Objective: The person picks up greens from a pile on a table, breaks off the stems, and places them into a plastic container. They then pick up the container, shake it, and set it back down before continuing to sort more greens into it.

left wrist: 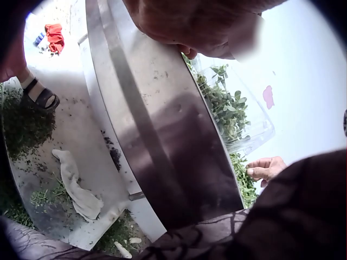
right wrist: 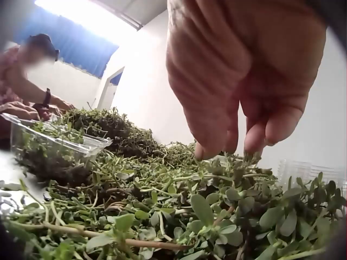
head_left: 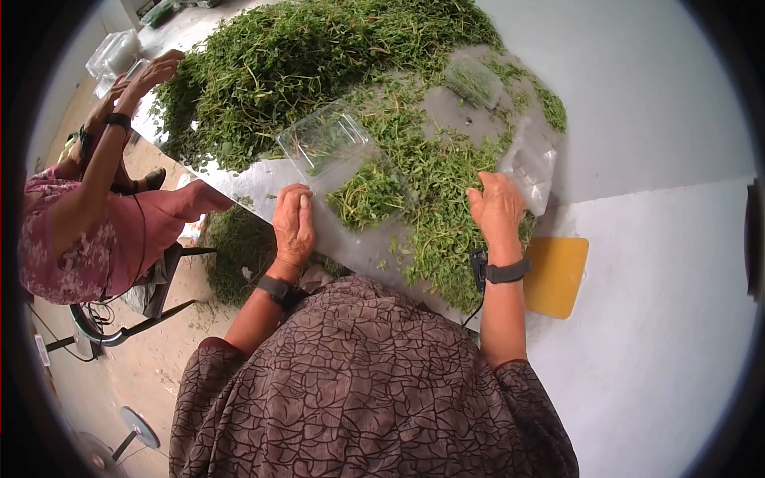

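Note:
Small-leaved green stems that look like purslane [head_left: 446,179] cover much of the metal table. My right hand [head_left: 498,209] reaches down among them, and in the right wrist view its thumb and fingertips [right wrist: 255,143] come together on the top stems. A clear plastic clamshell box [head_left: 366,191] stands between my hands, partly filled with purslane, its lid [head_left: 323,142] folded back. My left hand [head_left: 294,225] lies beside that box over the table's near edge, fingers loosely bent, with nothing visible in it; the left wrist view shows it from below [left wrist: 200,24].
A tall heap of purslane [head_left: 319,56] rises at the back left, where another person [head_left: 103,191] works. Stacked clear boxes [head_left: 530,163] stand at the right beside the wall, another box [head_left: 472,80] farther back. A yellow stool seat [head_left: 558,276] is right of the table.

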`<state>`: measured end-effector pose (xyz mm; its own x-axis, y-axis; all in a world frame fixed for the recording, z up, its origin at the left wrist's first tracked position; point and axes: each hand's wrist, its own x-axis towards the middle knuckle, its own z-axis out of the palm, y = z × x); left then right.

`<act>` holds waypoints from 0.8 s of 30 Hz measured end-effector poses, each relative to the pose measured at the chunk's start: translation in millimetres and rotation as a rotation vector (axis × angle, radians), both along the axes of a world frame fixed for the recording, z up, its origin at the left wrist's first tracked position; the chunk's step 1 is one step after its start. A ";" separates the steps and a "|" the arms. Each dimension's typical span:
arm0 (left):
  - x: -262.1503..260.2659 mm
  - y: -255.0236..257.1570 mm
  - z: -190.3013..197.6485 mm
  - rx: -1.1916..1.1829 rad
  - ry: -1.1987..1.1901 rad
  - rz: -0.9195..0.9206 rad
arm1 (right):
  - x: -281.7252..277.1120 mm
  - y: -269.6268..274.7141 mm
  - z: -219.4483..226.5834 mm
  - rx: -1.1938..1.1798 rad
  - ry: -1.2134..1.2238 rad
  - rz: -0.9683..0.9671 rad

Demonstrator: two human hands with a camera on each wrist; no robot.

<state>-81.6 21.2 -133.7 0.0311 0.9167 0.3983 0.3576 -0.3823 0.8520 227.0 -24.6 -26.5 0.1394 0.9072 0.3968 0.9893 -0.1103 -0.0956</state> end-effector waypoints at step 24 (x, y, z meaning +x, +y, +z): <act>-0.1 -0.1 6.1 0.007 -0.013 -0.040 | -26.1 -21.3 54.2 0.119 1.027 0.012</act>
<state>-81.8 21.1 -127.6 0.0625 0.9120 0.4055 0.3306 -0.4023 0.8537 200.9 -45.9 27.6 0.4528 0.8734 0.1791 0.4260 -0.0354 -0.9040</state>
